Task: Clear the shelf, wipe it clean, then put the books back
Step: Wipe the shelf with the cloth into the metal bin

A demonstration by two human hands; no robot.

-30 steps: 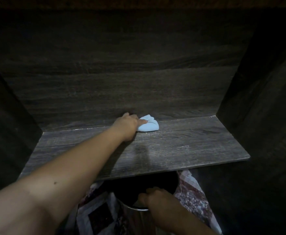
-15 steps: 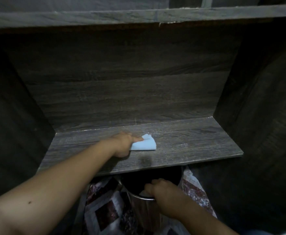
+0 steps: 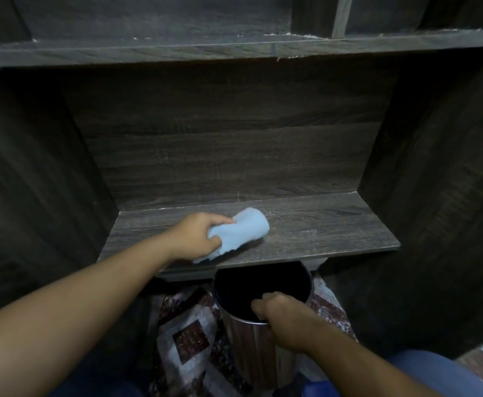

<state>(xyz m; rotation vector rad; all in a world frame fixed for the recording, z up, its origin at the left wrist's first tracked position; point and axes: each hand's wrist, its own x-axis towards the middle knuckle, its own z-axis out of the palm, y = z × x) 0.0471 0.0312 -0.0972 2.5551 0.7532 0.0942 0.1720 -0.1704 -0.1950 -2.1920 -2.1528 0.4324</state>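
Both hands are busy. At the end of a bare forearm, the left hand [image 3: 197, 239] grips a bunched, pale blue cloth [image 3: 244, 229], fingers and thumb curled round its near end. The cloth lies on the shelf [image 3: 329, 227], left of the board's middle. Its lower tail touches the wood close to the front edge, and its rolled end points toward the back panel [image 3: 234, 144]. The shelf is a dark wood-grain board set between two tall side walls [image 3: 34, 181]. A few pale scuffs show on the board to the right of the cloth. An upper board [image 3: 206, 48] runs across above.

Lower down, the right hand [image 3: 282, 313] holds the near rim of a shiny metal bin [image 3: 251, 356], its fingers hooked over the edge into the dark inside. The bin stands upright on a patterned floor [image 3: 190, 339], just below the shelf's front edge and right of the cloth. A blue trouser leg [image 3: 435, 371] shows at the lower right.
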